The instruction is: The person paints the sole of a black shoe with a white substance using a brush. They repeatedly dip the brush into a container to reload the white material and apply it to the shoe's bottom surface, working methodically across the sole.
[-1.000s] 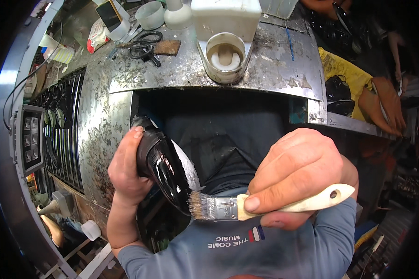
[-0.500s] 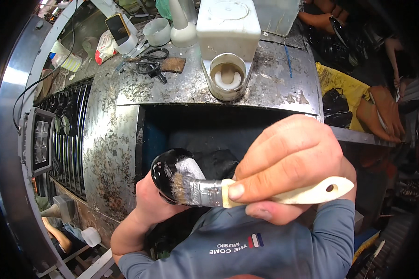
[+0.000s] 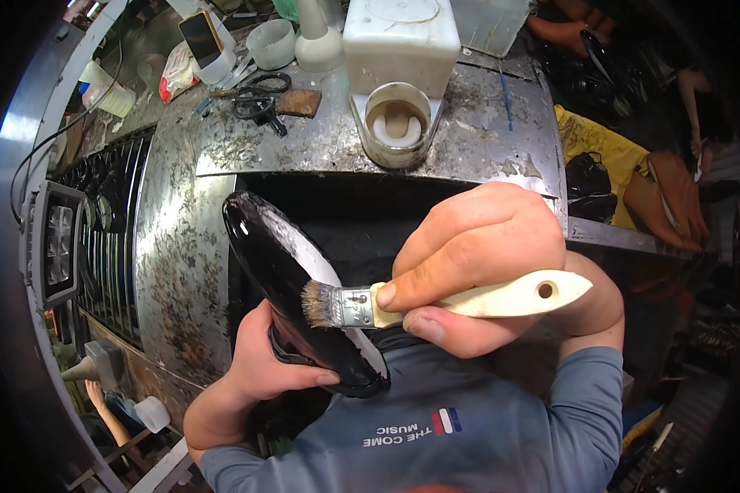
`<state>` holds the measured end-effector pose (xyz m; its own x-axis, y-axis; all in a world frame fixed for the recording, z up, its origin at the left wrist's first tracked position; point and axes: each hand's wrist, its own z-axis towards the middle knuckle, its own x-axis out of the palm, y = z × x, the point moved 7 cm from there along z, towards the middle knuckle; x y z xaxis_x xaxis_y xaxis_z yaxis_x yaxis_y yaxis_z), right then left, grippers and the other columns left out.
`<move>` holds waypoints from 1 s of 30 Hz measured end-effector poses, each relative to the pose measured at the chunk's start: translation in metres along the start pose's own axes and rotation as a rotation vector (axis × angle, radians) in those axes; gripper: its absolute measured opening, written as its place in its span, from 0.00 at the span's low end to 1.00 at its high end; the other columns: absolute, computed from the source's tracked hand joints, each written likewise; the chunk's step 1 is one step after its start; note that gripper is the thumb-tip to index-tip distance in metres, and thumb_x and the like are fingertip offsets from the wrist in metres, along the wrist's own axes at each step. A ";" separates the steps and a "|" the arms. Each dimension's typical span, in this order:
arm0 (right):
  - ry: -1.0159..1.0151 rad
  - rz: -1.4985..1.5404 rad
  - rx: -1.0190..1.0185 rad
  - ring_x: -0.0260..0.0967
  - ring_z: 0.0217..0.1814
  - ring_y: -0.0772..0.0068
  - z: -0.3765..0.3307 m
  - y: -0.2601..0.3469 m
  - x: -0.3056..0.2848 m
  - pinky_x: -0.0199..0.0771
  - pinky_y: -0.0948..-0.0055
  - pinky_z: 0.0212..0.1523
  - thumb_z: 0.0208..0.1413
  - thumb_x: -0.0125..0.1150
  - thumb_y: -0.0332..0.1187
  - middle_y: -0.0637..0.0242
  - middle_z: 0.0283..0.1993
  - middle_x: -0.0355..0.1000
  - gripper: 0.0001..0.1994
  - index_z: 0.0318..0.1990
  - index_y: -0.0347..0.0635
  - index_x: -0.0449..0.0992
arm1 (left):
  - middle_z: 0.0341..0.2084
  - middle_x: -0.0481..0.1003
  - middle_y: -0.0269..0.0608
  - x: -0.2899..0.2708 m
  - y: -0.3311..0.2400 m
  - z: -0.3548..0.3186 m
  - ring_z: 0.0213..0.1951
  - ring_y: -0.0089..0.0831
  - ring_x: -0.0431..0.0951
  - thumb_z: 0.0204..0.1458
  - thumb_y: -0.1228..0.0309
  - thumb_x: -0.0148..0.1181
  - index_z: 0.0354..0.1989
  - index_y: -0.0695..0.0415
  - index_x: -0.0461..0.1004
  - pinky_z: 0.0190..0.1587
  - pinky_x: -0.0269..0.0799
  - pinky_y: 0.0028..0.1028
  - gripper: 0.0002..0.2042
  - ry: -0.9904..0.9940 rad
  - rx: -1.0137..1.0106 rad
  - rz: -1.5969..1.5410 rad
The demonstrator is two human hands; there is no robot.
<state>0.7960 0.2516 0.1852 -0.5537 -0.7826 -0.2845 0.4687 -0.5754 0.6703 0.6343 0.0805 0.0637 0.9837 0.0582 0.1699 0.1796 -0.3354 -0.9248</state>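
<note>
A glossy black shoe (image 3: 275,259) points its toe away from me to the left, tilted so that a whitish strip shows along its underside edge. My left hand (image 3: 259,357) is closed around the heel end, with the thumb along the near side. In my right hand (image 3: 481,255) is a flat paintbrush (image 3: 518,297) with a cream handle and metal ferrule, pinched between thumb and fingers. Its bristles touch or lie right over the middle of the shoe, at the border of the whitish strip; contact is hard to tell.
Beyond the dark opening in the metal worktop (image 3: 222,131) stands a white dispenser (image 3: 401,41) with a round cup (image 3: 396,135) of whitish liquid. Scissors (image 3: 259,97), a brown block (image 3: 299,102) and a phone (image 3: 201,39) lie left of it. A lamp (image 3: 57,242) hangs left; shoes rest on yellow cloth (image 3: 604,144) right.
The shoe has turned from end-on to lengthwise, its toe now reaching up and left. The brush and my right hand have shifted slightly away from me and left.
</note>
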 end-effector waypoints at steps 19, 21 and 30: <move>0.038 0.141 0.089 0.77 0.25 0.64 -0.023 -0.013 0.028 0.78 0.70 0.26 0.47 0.71 0.24 0.62 0.26 0.77 0.04 0.32 0.38 0.83 | 0.50 0.78 0.47 -0.003 0.011 -0.003 0.51 0.34 0.81 0.48 0.55 0.76 0.61 0.69 0.67 0.57 0.75 0.34 0.38 -0.050 -0.095 -0.443; 0.063 0.173 0.096 0.78 0.26 0.63 -0.025 -0.013 0.028 0.78 0.70 0.27 0.48 0.71 0.25 0.62 0.27 0.78 0.04 0.32 0.38 0.83 | 0.49 0.78 0.47 -0.011 0.022 -0.007 0.49 0.35 0.82 0.49 0.54 0.75 0.60 0.68 0.67 0.54 0.78 0.34 0.37 -0.074 -0.091 -0.446; -0.229 -0.370 0.489 0.81 0.34 0.61 -0.020 -0.074 -0.066 0.80 0.69 0.39 0.53 0.73 0.34 0.59 0.33 0.81 0.09 0.38 0.39 0.84 | 0.53 0.76 0.49 -0.017 0.032 -0.011 0.52 0.39 0.81 0.51 0.52 0.74 0.64 0.69 0.64 0.55 0.80 0.37 0.41 -0.120 -0.042 -0.520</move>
<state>0.8119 0.3413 0.1411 -0.7762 -0.4522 -0.4393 -0.1180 -0.5802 0.8058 0.6235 0.0582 0.0350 0.7590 0.3325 0.5597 0.6453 -0.2707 -0.7143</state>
